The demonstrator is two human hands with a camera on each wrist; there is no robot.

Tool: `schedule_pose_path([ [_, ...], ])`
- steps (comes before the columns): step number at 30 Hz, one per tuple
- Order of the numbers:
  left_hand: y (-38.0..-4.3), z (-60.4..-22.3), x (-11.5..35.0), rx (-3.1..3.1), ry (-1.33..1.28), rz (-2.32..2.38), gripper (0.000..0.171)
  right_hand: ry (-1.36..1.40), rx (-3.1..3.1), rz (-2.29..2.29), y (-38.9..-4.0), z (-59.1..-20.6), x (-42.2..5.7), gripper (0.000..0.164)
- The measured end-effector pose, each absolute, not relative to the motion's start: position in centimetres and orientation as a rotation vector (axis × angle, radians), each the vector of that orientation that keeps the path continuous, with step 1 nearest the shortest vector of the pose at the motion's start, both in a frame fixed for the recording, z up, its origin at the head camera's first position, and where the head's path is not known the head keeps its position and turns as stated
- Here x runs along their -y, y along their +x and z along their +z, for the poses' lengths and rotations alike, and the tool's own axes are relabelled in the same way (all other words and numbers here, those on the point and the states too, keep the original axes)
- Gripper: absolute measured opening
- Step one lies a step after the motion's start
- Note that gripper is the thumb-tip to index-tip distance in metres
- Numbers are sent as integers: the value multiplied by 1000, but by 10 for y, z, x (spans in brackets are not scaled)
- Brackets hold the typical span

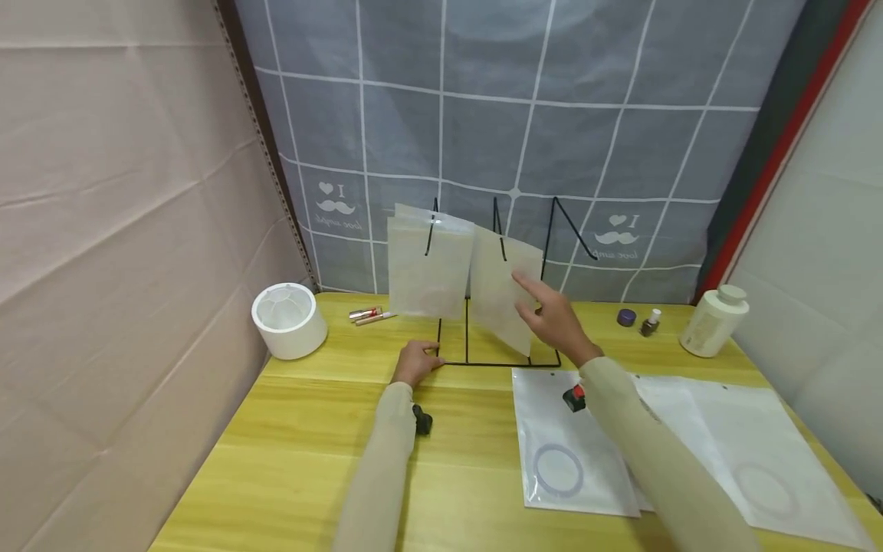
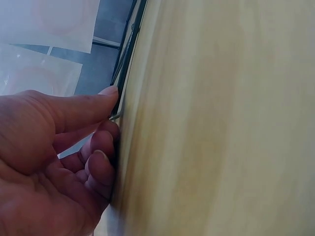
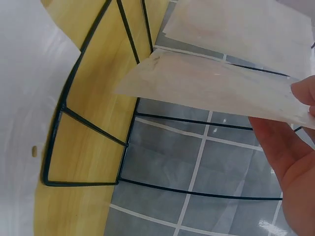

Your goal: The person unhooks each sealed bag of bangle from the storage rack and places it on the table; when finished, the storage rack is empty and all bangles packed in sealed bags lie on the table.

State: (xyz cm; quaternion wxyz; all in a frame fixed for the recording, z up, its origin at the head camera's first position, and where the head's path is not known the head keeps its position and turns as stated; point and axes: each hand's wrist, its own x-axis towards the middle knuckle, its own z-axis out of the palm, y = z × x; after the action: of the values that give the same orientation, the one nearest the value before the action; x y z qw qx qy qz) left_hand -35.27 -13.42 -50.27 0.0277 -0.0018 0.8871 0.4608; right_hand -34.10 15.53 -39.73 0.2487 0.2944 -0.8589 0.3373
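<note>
A black wire rack with three hooks stands on the table against the backdrop. My left hand pinches the front left corner of its base; in the left wrist view, the thumb presses on the wire. Frosted plastic bags hang from the left hook. On the middle hook hangs another frosted plastic bag, tilted to one side. My right hand pinches that bag's right edge, thumb above and fingers beneath it in the right wrist view. Nothing hangs on the right hook.
More white plastic bags with ring prints lie at the front right, partly under my right sleeve. A white round container stands left, near pens. A purple lid, small bottle and pale green bottle are at right.
</note>
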Motion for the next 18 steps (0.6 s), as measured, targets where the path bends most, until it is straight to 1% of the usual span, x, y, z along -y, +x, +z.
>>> schedule_pose_path([
  [11,-352,-502,134,-2739,-30,1425,40,827,2250,855,-314,-400,-160,47],
  [18,-349,-499,134,-2749,-13,1423,39,832,2204,726,-297,-394,-167,50],
])
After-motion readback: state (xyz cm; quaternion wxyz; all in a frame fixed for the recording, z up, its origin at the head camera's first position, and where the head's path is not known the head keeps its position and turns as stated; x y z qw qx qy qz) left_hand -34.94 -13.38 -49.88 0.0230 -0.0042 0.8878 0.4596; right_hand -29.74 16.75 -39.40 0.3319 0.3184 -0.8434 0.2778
